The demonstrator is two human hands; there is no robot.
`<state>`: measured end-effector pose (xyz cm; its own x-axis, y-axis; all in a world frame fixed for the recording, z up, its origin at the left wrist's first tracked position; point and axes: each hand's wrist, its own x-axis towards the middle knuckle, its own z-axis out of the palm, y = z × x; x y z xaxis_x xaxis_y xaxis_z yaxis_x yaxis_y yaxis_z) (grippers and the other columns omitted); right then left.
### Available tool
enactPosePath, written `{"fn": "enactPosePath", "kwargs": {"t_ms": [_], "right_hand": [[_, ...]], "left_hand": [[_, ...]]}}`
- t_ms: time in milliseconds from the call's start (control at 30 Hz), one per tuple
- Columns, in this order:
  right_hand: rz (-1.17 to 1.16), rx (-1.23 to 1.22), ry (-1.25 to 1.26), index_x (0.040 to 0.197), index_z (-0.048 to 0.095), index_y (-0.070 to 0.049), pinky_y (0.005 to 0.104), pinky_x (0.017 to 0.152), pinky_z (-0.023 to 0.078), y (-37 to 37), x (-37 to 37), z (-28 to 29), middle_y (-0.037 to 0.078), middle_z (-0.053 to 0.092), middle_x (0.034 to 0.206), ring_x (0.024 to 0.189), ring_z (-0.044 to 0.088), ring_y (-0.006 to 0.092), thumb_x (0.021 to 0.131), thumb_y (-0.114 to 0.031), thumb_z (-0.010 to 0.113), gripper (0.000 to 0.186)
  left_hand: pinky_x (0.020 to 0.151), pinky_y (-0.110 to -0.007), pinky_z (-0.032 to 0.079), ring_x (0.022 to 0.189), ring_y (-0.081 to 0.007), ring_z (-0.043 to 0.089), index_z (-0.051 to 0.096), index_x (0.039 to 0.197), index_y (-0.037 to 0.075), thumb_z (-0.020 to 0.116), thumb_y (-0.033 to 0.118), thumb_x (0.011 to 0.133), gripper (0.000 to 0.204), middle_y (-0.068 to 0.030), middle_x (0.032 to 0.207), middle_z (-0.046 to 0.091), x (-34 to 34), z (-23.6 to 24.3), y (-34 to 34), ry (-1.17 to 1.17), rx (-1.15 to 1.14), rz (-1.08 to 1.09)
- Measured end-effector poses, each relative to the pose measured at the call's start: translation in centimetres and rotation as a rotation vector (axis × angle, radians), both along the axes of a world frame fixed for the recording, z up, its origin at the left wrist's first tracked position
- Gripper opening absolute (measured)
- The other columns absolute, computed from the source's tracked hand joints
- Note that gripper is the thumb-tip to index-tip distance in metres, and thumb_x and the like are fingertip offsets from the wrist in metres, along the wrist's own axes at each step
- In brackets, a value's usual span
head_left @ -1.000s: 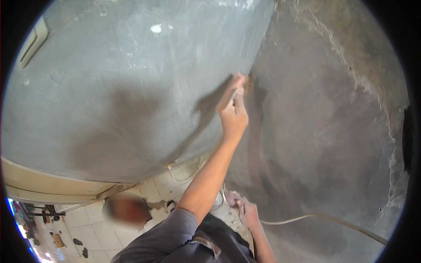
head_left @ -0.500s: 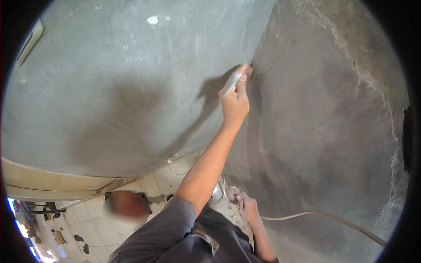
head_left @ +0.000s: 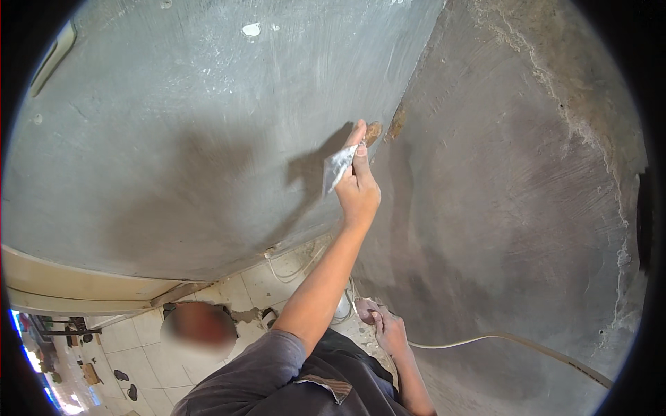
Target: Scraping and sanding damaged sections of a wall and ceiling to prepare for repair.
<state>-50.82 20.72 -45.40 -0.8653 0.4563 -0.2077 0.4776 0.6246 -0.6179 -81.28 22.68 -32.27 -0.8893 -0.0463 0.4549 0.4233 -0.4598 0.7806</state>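
Note:
My left hand (head_left: 359, 187) is raised against the grey plastered wall (head_left: 229, 104), near the inside corner. It is closed on a scraper (head_left: 338, 166) with a flat, pale, pointed blade that sticks out to the left of the fingers. A brown rounded end (head_left: 373, 132) shows beyond the fingertips. Right beside it, on the corner line, is a brown patch (head_left: 397, 122). Low at the right, my right hand (head_left: 390, 331) is closed on a flat pinkish-grey piece (head_left: 365, 310), whose kind I cannot make out.
A second plastered wall (head_left: 499, 208) meets the first at the corner. A pale cable (head_left: 485, 338) runs along its foot. Behind my forearm lies a tiled floor (head_left: 152, 350) with a blurred reddish-brown round shape (head_left: 201, 326). A beige panel (head_left: 76, 284) lines the left wall.
My left hand has drawn down and left, away from the corner, with the scraper turned so that more of its blade shows. The brown corner patch is now uncovered. My right hand has barely moved.

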Motion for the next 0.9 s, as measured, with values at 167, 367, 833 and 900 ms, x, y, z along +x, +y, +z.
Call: {"fn": "enactPosePath", "kwargs": {"t_ms": [167, 367, 833, 900], "right_hand": [[0.032, 0.002, -0.012, 0.105, 0.060, -0.008, 0.0546, 0.067, 0.050, -0.3, 0.5, -0.7, 0.027, 0.064, 0.078, 0.077, 0.063, 0.0470, 0.101, -0.030, 0.049, 0.025], [-0.036, -0.006, 0.009, 0.102, 0.058, -0.007, 0.0553, 0.068, 0.049, -0.7, 1.3, -0.8, 0.026, 0.063, 0.076, 0.077, 0.062, 0.0483, 0.102, -0.032, 0.047, 0.028], [0.061, 0.021, 0.137, 0.107, 0.062, -0.004, 0.0489, 0.066, 0.049, -1.1, 0.8, -1.1, 0.026, 0.062, 0.083, 0.078, 0.061, 0.0471, 0.102, -0.022, 0.050, 0.022], [0.056, -0.017, -0.005, 0.107, 0.062, -0.004, 0.0498, 0.067, 0.049, -1.4, 0.8, -0.9, 0.026, 0.062, 0.084, 0.079, 0.061, 0.0478, 0.102, -0.024, 0.051, 0.024]], "left_hand": [[0.106, -0.037, 0.042, 0.125, -0.0297, 0.056, 0.059, 0.128, -0.004, 0.042, 0.014, 0.106, 0.033, -0.0173, 0.131, 0.062, -0.1, -3.1, 1.9, 0.071, -0.095, 0.054], [0.108, -0.037, 0.041, 0.125, -0.0285, 0.056, 0.059, 0.127, -0.004, 0.043, 0.012, 0.106, 0.031, -0.0159, 0.134, 0.060, 1.2, -2.5, 1.7, -0.060, -0.121, -0.071], [0.095, -0.035, 0.047, 0.105, -0.0241, 0.065, 0.066, 0.116, -0.001, 0.045, 0.018, 0.105, 0.030, -0.0133, 0.112, 0.069, -1.5, -2.9, 0.5, 0.043, -0.298, 0.064], [0.092, -0.038, 0.050, 0.105, -0.0300, 0.066, 0.066, 0.112, -0.003, 0.045, 0.014, 0.104, 0.028, -0.0173, 0.111, 0.069, -1.2, -4.2, -1.2, 0.038, -0.292, 0.112]]}}
